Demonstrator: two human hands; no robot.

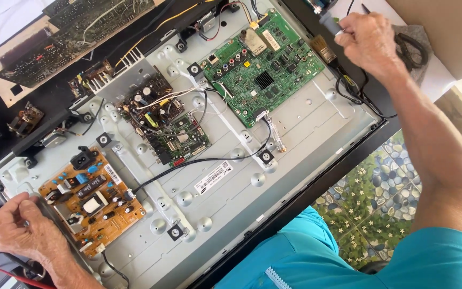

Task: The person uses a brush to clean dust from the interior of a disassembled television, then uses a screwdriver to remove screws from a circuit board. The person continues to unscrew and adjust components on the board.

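A: Far left, a bare circuit board lies face-down on a pale sheet, dark traces up.

B: And just near it, a small loose board sits alone on the black surface.

A: Far right, a grey cloth lies beside a brown cardboard panel.

B: Down at the near right, a pebble-and-flower patterned floor shows past the edge, with a teal shirt filling the near corner.
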